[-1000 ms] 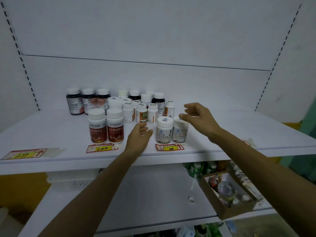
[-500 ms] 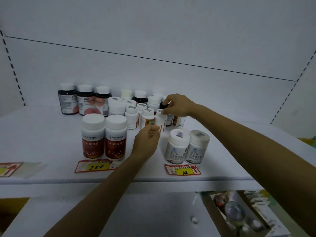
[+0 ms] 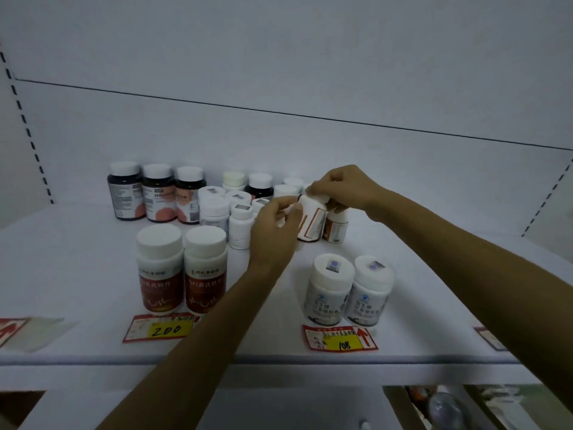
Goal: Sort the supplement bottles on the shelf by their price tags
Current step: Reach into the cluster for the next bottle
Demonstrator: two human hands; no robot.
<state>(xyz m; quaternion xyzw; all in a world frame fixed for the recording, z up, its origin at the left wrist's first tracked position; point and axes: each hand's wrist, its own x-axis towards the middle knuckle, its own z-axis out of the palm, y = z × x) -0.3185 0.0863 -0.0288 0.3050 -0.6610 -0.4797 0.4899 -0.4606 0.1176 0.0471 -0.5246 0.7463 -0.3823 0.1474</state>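
Note:
My right hand [image 3: 341,187] grips the cap of a small white bottle with an orange-edged label [image 3: 311,226], which is slightly tilted. My left hand [image 3: 273,234] is closed on another small white bottle [image 3: 287,207] right beside it, mostly hidden by my fingers. Two large red-labelled bottles [image 3: 183,274] stand behind the "200" price tag [image 3: 158,328]. Two white bottles with grey-blue labels [image 3: 348,291] stand behind the "108" tag [image 3: 339,338]. Several small white bottles [image 3: 240,226] cluster at the back middle.
Three dark bottles [image 3: 158,193] line the back left of the white shelf [image 3: 279,364]. Another orange-labelled bottle [image 3: 336,229] stands behind my right hand. More price tags lie at the left edge [image 3: 9,330] and the right edge [image 3: 491,336]. A cardboard box [image 3: 400,408] sits on the lower shelf.
Both hands reached back into the cluster of small bottles. The right hand closed on the orange-labelled bottle's cap and the left hand closed on the neighbouring small white bottle. The camera moved closer.

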